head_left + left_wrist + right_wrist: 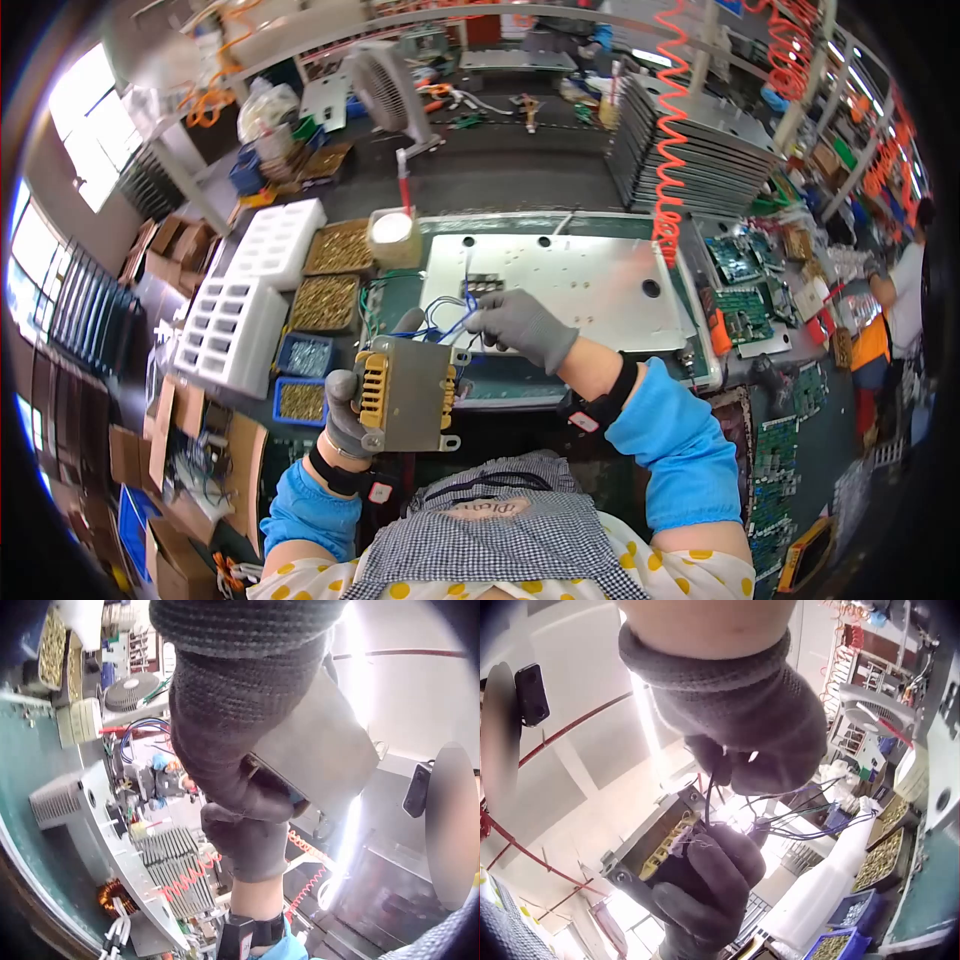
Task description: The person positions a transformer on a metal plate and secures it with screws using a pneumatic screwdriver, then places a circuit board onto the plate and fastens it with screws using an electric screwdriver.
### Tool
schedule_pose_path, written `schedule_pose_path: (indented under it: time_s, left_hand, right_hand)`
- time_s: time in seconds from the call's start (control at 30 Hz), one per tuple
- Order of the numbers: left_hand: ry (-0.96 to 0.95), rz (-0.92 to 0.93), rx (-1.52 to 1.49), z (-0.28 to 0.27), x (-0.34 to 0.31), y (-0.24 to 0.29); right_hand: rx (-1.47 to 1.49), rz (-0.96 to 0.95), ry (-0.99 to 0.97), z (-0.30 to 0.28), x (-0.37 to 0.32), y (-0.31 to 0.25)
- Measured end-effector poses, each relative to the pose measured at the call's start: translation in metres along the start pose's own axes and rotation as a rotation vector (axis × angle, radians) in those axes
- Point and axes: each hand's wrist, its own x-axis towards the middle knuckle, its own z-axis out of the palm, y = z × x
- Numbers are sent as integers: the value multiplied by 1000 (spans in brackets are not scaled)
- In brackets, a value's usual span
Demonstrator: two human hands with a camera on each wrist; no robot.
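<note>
A transformer (408,395) with a grey metal core and yellow winding frame is held up in front of the apron by my gloved left hand (347,415). The left fingers wrap around its side, as the right wrist view shows on the transformer (660,834). Thin blue and dark wires (817,835) fan out from the transformer's far side. My gloved right hand (525,328) pinches some of these wires between thumb and fingertips, just above and right of the transformer. In the left wrist view the left hand (225,727) partly hides the right hand (251,847).
A white metal panel (590,270) lies on the bench beyond the hands. Screw bins (325,303) and white foam blocks (232,325) stand at left. A coiled red hose (668,170) hangs before stacked panels (680,150). Circuit boards (745,313) lie at right.
</note>
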Motion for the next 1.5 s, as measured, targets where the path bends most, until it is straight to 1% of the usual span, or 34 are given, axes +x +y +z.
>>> schedule_pose_path:
  time_s: [0.03, 0.07, 0.1, 0.17, 0.2, 0.23, 0.27, 0.3, 0.37, 0.4, 0.43, 0.5, 0.57, 0.6, 0.63, 0.7, 0.73, 0.77, 0.8, 0.83, 0.87, 0.9, 1.0, 1.1, 1.13, 1.23, 1.27, 1.37, 1.4, 1.43, 1.5]
  left_hand:
    - [-39, -12, -8, 4, -1, 8]
    - [-77, -20, -18, 6, -3, 15]
    - [-117, 30, -95, 19, 72, -46]
    - [-122, 72, -41, 25, 86, -39]
    - [-141, 101, -6, 27, 93, -34]
    - [-77, 102, 59, 28, 98, -30]
    - [-15, 100, 128, 26, 100, -22]
    - [41, 96, 199, 24, 104, -15]
    - [104, 115, 236, 26, 107, 0]
    - [136, 124, 255, 26, 109, 8]
    - [131, 121, 293, 23, 113, 17]
    - [121, 117, 368, 16, 120, 37]
    - [135, 83, 536, -4, 128, 51]
    - [180, 56, 525, 11, 133, 45]
    - [142, -9, 542, 6, 143, 45]
    - [129, -142, 549, 5, 164, 34]
    - [133, -191, 525, -2, 175, 26]
    - [133, -239, 505, -6, 187, 19]
    - [137, -204, 567, 5, 198, 8]
    - [145, -207, 648, 11, 207, 0]
    - [161, -235, 756, 12, 216, -7]
    - [177, -264, 862, 13, 224, -14]
    - [147, -367, 1015, 27, 241, -30]
    - [105, -436, 1384, 21, 257, -45]
    - [97, -462, 1445, 25, 261, -50]
    - [99, -522, 1570, 13, 270, -66]
    - [50, -521, 1715, 12, 273, -70]
    - [77, -511, 1862, 14, 282, -73]
    - [139, -662, 1614, 33, 282, -67]
    - [55, -707, 1511, 17, 284, -62]
    - [90, -731, 1488, 32, 278, -49]
  right_hand:
    - [-184, -50, 27, 9, 4, 16]
    - [-125, -101, 23, 23, 2, 30]
    - [-110, -10, -1, -67, -8, 61]
    - [-254, 62, -158, -54, -25, 42]
    - [-297, -25, -170, -45, -28, 43]
    - [-358, -102, -173, -43, -32, 43]
    - [-320, 10, -213, -40, -33, 40]
    - [-353, -50, -174, -42, -33, 44]
    - [-428, -158, -92, -47, -38, 52]
    - [-482, -193, -79, -58, -44, 48]
    - [-500, -264, 11, -69, -51, 49]
    - [-366, -183, 138, -94, -66, 49]
    - [-336, -140, 286, -112, -78, 48]
    - [-373, -156, 337, -117, -81, 45]
    - [-328, -177, 344, -116, -83, 37]
    - [-232, -220, 355, -111, -87, 20]
    - [-131, -217, 248, -108, -87, 14]
    - [-73, -275, 225, -106, -81, 15]
    - [-15, -332, 201, -103, -75, 18]
    - [49, -385, 178, -101, -72, 22]
    - [-11, -359, 169, -105, -71, 20]
    - [-27, -362, 217, -106, -71, 26]
    - [-89, -352, 334, -112, -72, 47]
    - [-119, -293, 368, -120, -81, 64]
    - [-115, -279, 367, -123, -83, 67]
    - [-107, -252, 360, -126, -85, 74]
    - [-108, -257, 363, -127, -83, 77]
    - [-79, -259, 351, -130, -74, 84]
    - [-61, -253, 336, -128, -71, 87]
    - [-66, -241, 335, -126, -68, 88]
    - [-89, -227, 343, -127, -62, 85]
